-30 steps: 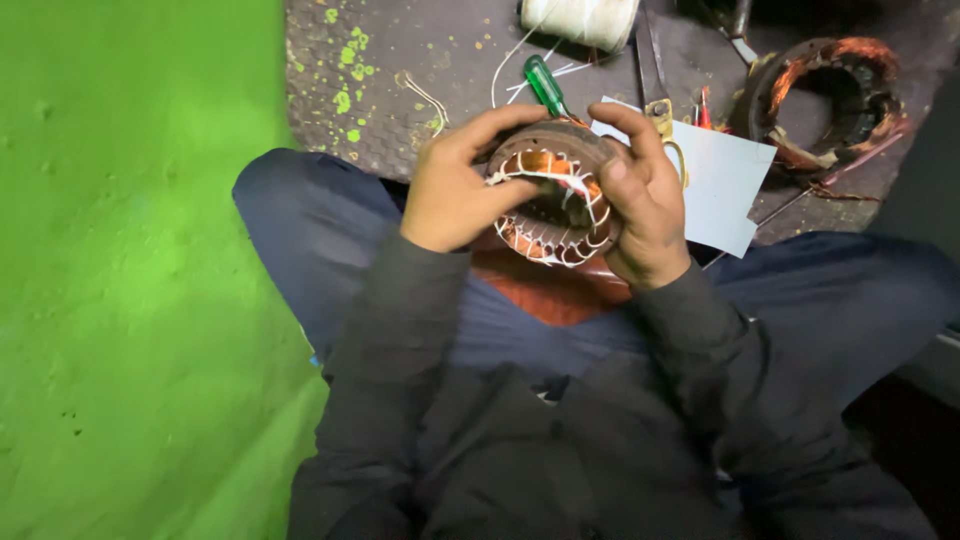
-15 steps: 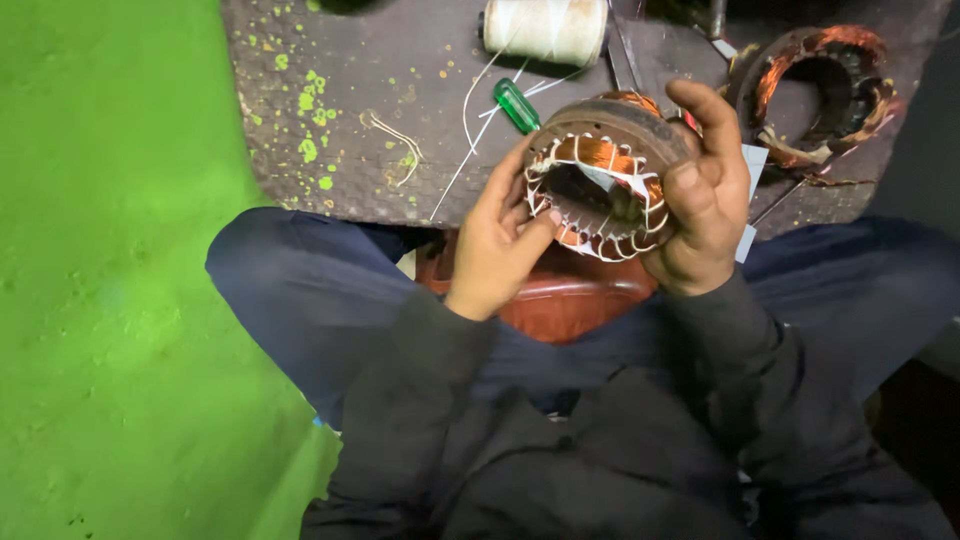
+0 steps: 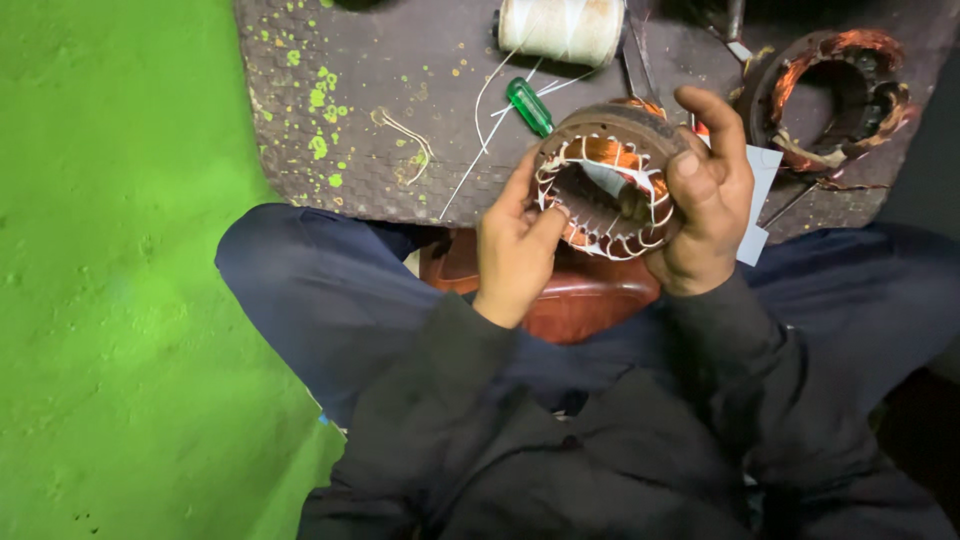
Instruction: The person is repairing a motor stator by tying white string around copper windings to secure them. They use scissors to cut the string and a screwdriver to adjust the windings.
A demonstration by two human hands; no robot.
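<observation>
While both hands grip it, ribbed copper-wound stator ring (image 3: 610,180) sits tilted.

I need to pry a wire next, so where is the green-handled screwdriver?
The green-handled screwdriver lies on the dark mat, upper centre of the head view, between the spool of white thread and the stator.

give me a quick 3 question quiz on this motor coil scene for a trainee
1. True or false: the right hand grips the rim of the motor coil ring.
2. Which lies nearest that ring on the mat? A) green screwdriver B) spool of white thread C) second coil ring
3. What are the left hand fingers touching?

Key
1. True
2. A
3. The ring's white-laced copper winding, at its left edge.
</observation>
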